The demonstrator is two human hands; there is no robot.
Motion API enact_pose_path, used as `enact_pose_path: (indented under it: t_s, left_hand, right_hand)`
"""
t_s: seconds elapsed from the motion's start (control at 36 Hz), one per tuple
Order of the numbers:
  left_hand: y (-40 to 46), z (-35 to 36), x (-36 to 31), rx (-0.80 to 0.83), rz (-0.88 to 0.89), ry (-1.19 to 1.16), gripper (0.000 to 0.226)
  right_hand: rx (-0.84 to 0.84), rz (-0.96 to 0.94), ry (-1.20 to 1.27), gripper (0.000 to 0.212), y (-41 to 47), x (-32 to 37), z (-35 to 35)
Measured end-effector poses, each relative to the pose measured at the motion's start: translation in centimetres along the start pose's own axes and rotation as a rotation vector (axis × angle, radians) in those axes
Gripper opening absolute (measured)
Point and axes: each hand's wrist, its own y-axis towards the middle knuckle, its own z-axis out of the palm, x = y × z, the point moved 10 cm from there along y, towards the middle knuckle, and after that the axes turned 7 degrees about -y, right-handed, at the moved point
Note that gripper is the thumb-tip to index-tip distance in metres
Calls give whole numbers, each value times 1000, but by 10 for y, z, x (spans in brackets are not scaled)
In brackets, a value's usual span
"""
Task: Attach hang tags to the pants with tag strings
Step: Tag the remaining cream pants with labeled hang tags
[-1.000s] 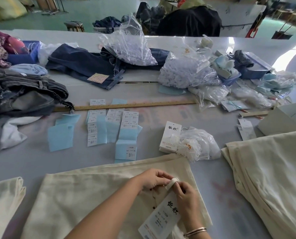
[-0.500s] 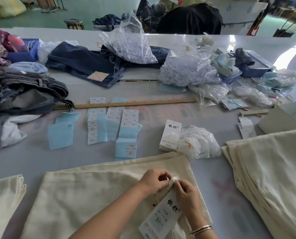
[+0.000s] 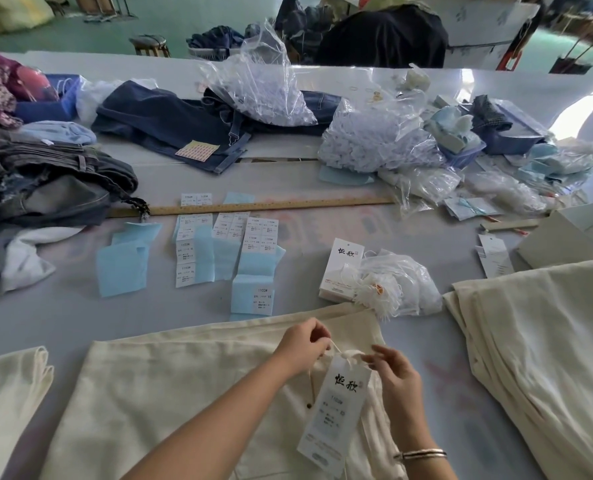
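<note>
Hang tag lies on cream pants; left hand pinches its string, right hand fingers loose beside.

The pants lie on the table right in front of me. A hang tag rests on them, between my left hand and my right hand. Behind the pants sit a stack of tags and a bag of strings just to its right. More pants lie to my right. A ruler lies farther back.
</note>
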Motion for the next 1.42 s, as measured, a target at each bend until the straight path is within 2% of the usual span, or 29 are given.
enact_pose_path:
  t_s: [0.06, 0.14, 0.22, 0.31, 0.5, 0.58, 0.69, 0.81, 0.94, 1.06, 1.25, 1.42]
  left_hand:
    - [-2, 6, 2, 15, -58, -228, 17]
    - [-3, 17, 2, 53, -118, -420, 24]
    - [-5, 29, 4, 129, -144, -467, 25]
    - [-7, 35, 7, 184, -160, -444, 30]
    - [-2, 20, 17, -22, -195, -577, 23]
    - [-3, 19, 17, -42, -180, -543, 21]
    - [-2, 18, 15, -41, -123, -366, 13]
    - [-4, 24, 13, 10, -109, -370, 7]
    - [-10, 25, 7, -8, -51, -479, 12]
    - [-14, 22, -2, -30, 10, -528, 13]
    - [-15, 11, -12, -68, 102, -343, 25]
    - [-15, 8, -20, -57, 154, -254, 30]
  right_hand:
    - [43, -14, 81, 20, 1, 9, 6]
    - [114, -46, 111, 31, 2, 23, 16]
    - [152, -44, 134, 39, 4, 28, 23]
    - [173, -32, 172, 32, 5, 30, 27]
    - [172, 23, 219, 19, 5, 31, 31]
    - [186, 17, 191, 21, 4, 34, 34]
    - [193, 44, 199, 22, 5, 29, 36]
    - [217, 88, 256, 23, 6, 24, 39]
    - [162, 98, 230, 14, 9, 19, 33]
    - [180, 83, 190, 15, 7, 21, 35]
    - [286, 3, 1, 23, 2, 39, 45]
    - [343, -1, -19, 24, -3, 45, 48]
